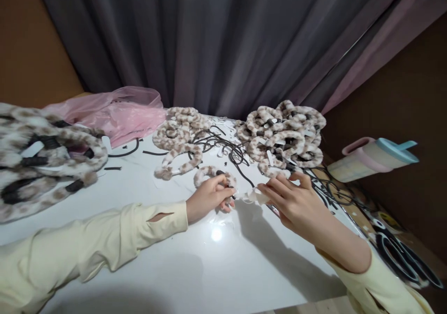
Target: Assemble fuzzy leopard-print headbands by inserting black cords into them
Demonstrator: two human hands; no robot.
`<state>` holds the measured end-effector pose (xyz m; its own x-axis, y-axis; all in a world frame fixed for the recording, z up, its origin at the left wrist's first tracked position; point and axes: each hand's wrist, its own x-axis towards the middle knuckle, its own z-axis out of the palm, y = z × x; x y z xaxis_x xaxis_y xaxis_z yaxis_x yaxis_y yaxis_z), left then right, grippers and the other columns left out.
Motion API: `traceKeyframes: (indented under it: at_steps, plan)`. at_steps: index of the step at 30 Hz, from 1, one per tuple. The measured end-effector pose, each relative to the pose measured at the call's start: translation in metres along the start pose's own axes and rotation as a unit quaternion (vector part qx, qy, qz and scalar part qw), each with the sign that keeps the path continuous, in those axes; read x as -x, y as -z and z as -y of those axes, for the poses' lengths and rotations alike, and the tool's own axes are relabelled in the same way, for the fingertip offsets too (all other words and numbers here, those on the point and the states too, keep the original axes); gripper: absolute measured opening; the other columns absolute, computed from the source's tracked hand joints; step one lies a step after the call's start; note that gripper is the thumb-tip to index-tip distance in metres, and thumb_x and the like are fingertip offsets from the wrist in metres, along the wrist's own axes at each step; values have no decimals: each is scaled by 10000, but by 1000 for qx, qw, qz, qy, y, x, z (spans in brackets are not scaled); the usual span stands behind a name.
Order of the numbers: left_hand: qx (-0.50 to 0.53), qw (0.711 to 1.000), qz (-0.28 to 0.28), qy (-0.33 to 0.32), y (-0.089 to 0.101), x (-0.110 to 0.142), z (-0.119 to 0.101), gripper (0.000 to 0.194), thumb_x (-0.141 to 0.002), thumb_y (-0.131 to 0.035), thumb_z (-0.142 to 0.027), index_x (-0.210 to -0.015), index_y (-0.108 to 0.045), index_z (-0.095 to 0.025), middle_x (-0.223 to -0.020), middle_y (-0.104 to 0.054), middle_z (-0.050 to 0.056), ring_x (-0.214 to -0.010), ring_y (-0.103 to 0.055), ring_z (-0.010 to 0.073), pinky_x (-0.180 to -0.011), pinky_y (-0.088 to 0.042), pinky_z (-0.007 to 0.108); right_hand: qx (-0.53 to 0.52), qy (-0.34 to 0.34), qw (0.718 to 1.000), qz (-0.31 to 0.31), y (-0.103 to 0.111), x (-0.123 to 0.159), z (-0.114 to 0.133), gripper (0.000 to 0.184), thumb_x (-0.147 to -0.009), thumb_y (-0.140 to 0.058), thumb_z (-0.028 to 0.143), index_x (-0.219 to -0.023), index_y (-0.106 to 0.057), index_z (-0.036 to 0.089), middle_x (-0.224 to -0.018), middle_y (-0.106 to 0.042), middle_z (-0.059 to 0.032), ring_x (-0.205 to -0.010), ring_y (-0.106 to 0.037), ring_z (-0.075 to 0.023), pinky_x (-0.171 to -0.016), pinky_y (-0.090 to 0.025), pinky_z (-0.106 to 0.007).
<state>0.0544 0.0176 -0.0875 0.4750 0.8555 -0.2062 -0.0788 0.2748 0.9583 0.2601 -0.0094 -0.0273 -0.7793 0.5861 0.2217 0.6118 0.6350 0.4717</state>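
Note:
My left hand [209, 197] is closed on a fuzzy spotted ring [206, 173], white with brown patches and a dark band, just above the white tabletop. Fingers and thumb pinch the ring's near side. To its right, my right hand [288, 200] has its fingers bent together around a thin whitish strip [256, 196]. The strip reaches toward the ring; whether it is joined to it I cannot tell. Beyond my left hand lies another spotted ring [181, 159]. A heap of such rings [286, 135], with dark wraps and white tags, sits behind my right hand.
More spotted rings lie at the left [52, 156] and the back [183, 123]. Dark cords [223, 144] tangle in the middle. A pink plastic bag [118, 111] rests by the curtain [195, 44]. On the right are a lidded tumbler [370, 160] and black-handled scissors [398, 256].

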Motion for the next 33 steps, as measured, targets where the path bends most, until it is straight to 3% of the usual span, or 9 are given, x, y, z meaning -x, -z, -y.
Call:
traceKeyframes:
  at_steps: [16,20,23,25,26,27,29,31,33]
  plan:
    - [23,1000,0,-4,0,0,-1,297,-715,-651,-334,-692,-392,-191,-445,-482,-54,-633,-629,166,-549,-529,258,-17,-11,1000,10,2,2,-1,397,-676,-410,-22,-1006,-530,163,-813,-600,-53,-767,-528,-200,-743,-270,-350]
    - [21,1000,1,-6,1,0,0,308,-714,-654,-341,-686,-387,-189,-457,-496,-47,-618,-624,159,-546,-528,256,-71,-43,996,-15,1,10,-6,288,-807,-390,27,-1016,-512,184,-813,-609,-50,-737,-543,-183,-739,-275,-352]
    - [21,1000,0,-3,1,0,0,313,-710,-657,-348,-684,-389,-188,-448,-489,-50,-609,-617,154,-547,-531,260,-166,-119,978,-38,-6,29,-12,224,-894,-390,123,-1062,-509,210,-916,-633,-65,-773,-572,-185,-767,-301,-373]
    - [22,1000,-2,-1,1,0,0,312,-704,-661,-350,-694,-394,-188,-435,-476,-57,-602,-613,154,-544,-531,258,-256,-213,942,-49,-14,45,-15,200,-899,-433,217,-1072,-531,236,-1000,-635,-68,-856,-586,-218,-767,-347,-376]
    - [21,1000,-3,1,1,0,0,308,-704,-660,-348,-700,-396,-188,-431,-470,-60,-597,-612,153,-542,-532,258,-312,-275,907,-59,-18,54,-17,189,-887,-463,278,-1051,-550,241,-1009,-637,-66,-886,-587,-237,-750,-379,-369]
    - [21,1000,-5,2,1,0,1,302,-706,-657,-344,-705,-398,-187,-427,-465,-63,-595,-611,153,-542,-533,260,-371,-344,859,-79,-23,61,-19,202,-862,-501,347,-1019,-568,241,-983,-641,-62,-882,-590,-250,-721,-410,-361]
    - [21,1000,-6,3,0,0,1,287,-710,-649,-339,-707,-405,-186,-423,-454,-66,-600,-612,154,-551,-538,267,-490,-457,733,-118,-32,74,-23,271,-809,-548,451,-975,-589,241,-927,-646,-57,-875,-595,-260,-696,-454,-355]
    - [25,1000,-6,4,0,0,1,286,-705,-652,-343,-705,-414,-186,-416,-441,-66,-616,-615,161,-565,-545,280,-567,-518,619,-165,-41,82,-30,325,-725,-624,499,-929,-596,248,-887,-648,-44,-849,-601,-250,-693,-480,-348]
    - [27,1000,-8,5,0,0,0,295,-698,-661,-353,-704,-417,-186,-412,-434,-65,-633,-617,170,-580,-550,294,-590,-543,564,-200,-52,87,-38,350,-641,-702,484,-886,-593,258,-875,-643,-25,-817,-601,-225,-697,-489,-330]
